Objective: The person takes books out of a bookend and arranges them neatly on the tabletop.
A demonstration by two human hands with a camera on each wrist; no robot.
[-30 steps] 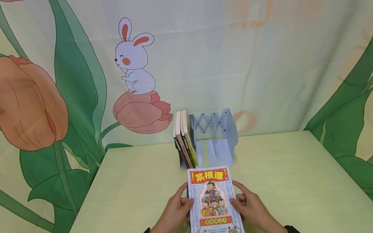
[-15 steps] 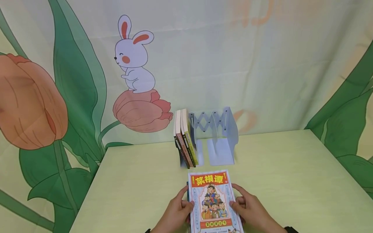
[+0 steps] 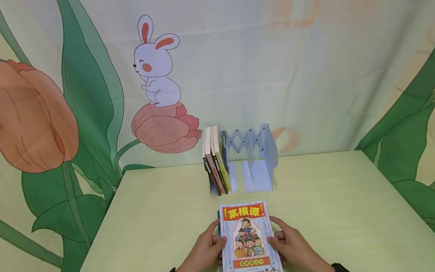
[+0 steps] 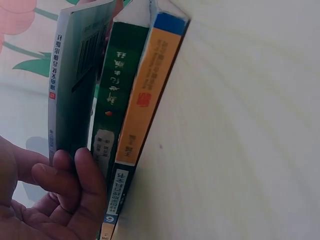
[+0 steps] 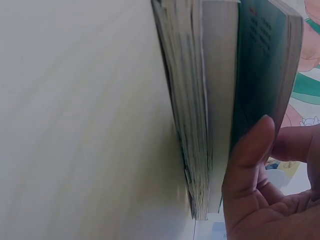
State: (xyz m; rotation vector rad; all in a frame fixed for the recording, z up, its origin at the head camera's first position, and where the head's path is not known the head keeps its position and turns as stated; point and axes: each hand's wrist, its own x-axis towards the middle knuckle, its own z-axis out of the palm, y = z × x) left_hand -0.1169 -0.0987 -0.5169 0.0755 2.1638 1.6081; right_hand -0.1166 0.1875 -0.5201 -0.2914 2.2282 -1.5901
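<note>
The left hand (image 3: 207,243) and right hand (image 3: 293,245) hold a book (image 3: 249,238) by its two long sides, each thumb over the edge of the cover. The cover is pale blue with a red title band, yellow characters and cartoon figures. In the left wrist view its back tilts apart from a green-spined book (image 4: 117,80) beneath it, and an orange-spined book (image 4: 147,95) lies lowest on the table. From the right wrist, the page edges of the lower books (image 5: 220,100) show beside the held book's teal back (image 5: 257,65). The lower end of the held book is out of the head view.
A pale blue expanding book rack (image 3: 270,155) stands at the back of the table (image 3: 340,204). Several books (image 3: 215,162) lean upright in its left end; dividers stand farther right. Behind the table hangs a cloth (image 3: 238,68) printed with a rabbit and tulips.
The held book and both hands have shifted slightly toward the person, leaving a wider gap to the rack. The head view has tilted down a little. Both hands keep their hold.
</note>
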